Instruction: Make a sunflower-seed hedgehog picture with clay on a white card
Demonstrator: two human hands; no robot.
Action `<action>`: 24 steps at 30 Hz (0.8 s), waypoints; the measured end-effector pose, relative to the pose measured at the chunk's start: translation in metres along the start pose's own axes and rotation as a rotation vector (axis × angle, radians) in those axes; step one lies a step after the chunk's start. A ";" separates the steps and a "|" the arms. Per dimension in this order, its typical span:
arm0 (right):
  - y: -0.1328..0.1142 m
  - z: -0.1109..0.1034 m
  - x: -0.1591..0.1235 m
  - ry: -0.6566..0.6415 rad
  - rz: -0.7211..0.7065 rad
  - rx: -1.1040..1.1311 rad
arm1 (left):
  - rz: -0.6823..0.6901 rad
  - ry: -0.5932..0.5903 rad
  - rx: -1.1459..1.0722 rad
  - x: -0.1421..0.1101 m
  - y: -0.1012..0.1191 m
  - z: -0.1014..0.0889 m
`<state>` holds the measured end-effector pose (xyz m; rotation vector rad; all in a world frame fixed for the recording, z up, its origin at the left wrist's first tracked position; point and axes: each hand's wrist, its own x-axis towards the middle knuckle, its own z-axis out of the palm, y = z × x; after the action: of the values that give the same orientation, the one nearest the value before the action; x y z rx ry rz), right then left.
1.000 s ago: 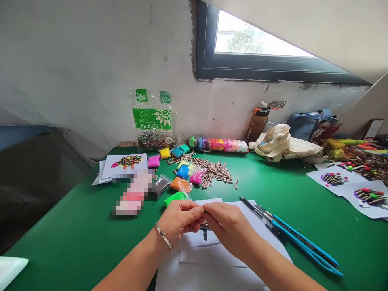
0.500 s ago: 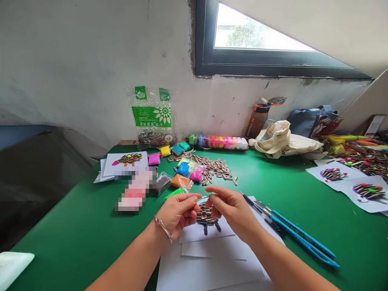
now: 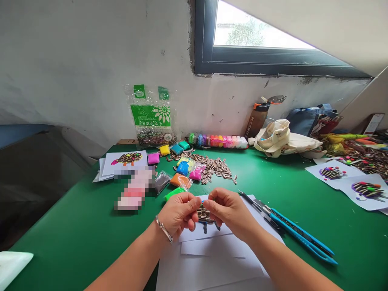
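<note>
Over the paper, my left hand (image 3: 182, 212) and my right hand (image 3: 228, 210) meet almost fingertip to fingertip. Both are closed in a pinch on a small bit of green modelling clay, now nearly hidden by the fingers. Just below and behind them is a picture made of striped sunflower seeds (image 3: 203, 215) with dark clay legs; the hands cover part of it. It lies on white paper sheets (image 3: 212, 266). Close to my left fingers is an opened packet of bright green clay (image 3: 173, 194).
More clay packets (image 3: 180, 180) and loose sunflower seeds (image 3: 216, 167) lie beyond the hands. A pen (image 3: 254, 206) and a blue cutter (image 3: 303, 232) are to the right. Finished seed pictures (image 3: 368, 190) lie far right; a bottle (image 3: 257, 119) stands by the wall.
A thin green strand showed between my fingertips before; it is now mostly covered. My right fingers have curled in, and the two hands are closer together.
</note>
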<state>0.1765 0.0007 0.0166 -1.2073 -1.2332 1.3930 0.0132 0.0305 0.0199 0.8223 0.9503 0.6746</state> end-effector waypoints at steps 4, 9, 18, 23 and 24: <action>0.003 0.003 0.000 -0.016 -0.062 -0.037 | -0.006 -0.009 -0.009 -0.002 0.001 0.002; 0.004 0.002 0.000 0.013 -0.089 -0.256 | 0.023 0.036 0.054 0.000 0.002 0.000; -0.001 -0.009 0.003 0.143 -0.163 -0.181 | 0.073 0.075 0.012 0.001 0.003 0.000; -0.004 -0.012 0.004 0.118 -0.064 -0.188 | 0.091 0.097 0.023 0.002 0.004 -0.003; -0.005 -0.013 0.004 0.128 -0.061 -0.223 | 0.101 0.097 0.033 0.003 0.004 -0.004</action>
<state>0.1892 0.0065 0.0210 -1.3765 -1.3499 1.1375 0.0105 0.0359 0.0207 0.8778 1.0151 0.7938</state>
